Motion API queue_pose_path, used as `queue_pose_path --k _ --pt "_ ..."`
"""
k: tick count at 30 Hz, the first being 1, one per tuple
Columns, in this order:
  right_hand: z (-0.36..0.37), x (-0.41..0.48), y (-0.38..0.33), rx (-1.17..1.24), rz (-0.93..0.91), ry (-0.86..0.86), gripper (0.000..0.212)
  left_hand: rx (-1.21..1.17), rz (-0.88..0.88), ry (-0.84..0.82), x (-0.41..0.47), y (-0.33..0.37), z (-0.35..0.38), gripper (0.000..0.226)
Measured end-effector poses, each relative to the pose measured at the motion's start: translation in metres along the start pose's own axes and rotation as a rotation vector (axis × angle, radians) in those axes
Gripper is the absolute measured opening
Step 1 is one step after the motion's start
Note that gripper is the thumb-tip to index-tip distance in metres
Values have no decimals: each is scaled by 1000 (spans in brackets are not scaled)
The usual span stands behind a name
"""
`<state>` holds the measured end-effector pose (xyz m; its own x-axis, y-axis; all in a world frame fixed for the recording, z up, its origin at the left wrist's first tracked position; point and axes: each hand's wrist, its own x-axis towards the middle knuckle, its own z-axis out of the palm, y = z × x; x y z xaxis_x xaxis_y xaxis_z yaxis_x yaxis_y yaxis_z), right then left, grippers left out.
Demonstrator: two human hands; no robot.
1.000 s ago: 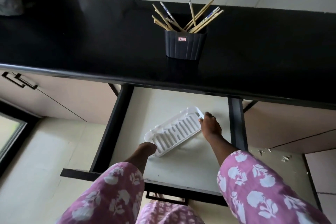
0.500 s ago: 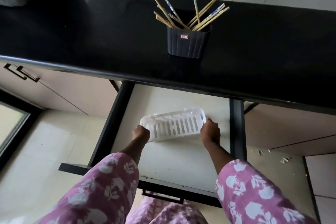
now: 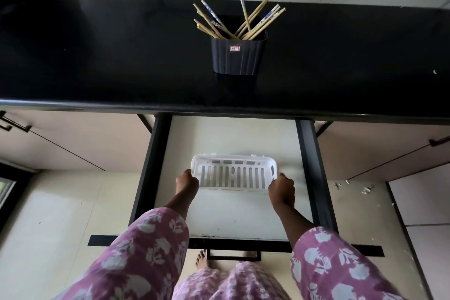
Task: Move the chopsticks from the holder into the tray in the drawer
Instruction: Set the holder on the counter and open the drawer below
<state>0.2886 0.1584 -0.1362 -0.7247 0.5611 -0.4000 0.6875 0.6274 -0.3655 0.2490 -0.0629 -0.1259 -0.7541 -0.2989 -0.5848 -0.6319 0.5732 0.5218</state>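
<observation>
Inside the pulled-out drawer (image 3: 233,221), we hold the white slatted tray (image 3: 233,175) crosswise, our left hand (image 3: 187,181) curled round its left end and our right hand (image 3: 282,189) curled round its right end. Bare drawer floor lies on every side: the tray sits apart from both black side rails, the front edge and the countertop's (image 3: 97,56) overhanging front edge. On the countertop, the chopsticks (image 3: 255,19) fan out of the dark ribbed holder (image 3: 238,63), toward the back edge. A small red-and-white label (image 3: 234,48) marks the holder; its writing is too small to read.
</observation>
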Motion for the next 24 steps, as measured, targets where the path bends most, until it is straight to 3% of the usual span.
queue_pose_path --k 18,21,24 --pt "5 -1 10 3 9 5 21 10 21 -15 -5 -17 11 50" --pt "-1 0 6 -24 15 55 23 13 21 41 -7 -10 7 45" --pt "-16 4 -4 -86 -81 189 28 -32 67 204 -6 10 -9 43"
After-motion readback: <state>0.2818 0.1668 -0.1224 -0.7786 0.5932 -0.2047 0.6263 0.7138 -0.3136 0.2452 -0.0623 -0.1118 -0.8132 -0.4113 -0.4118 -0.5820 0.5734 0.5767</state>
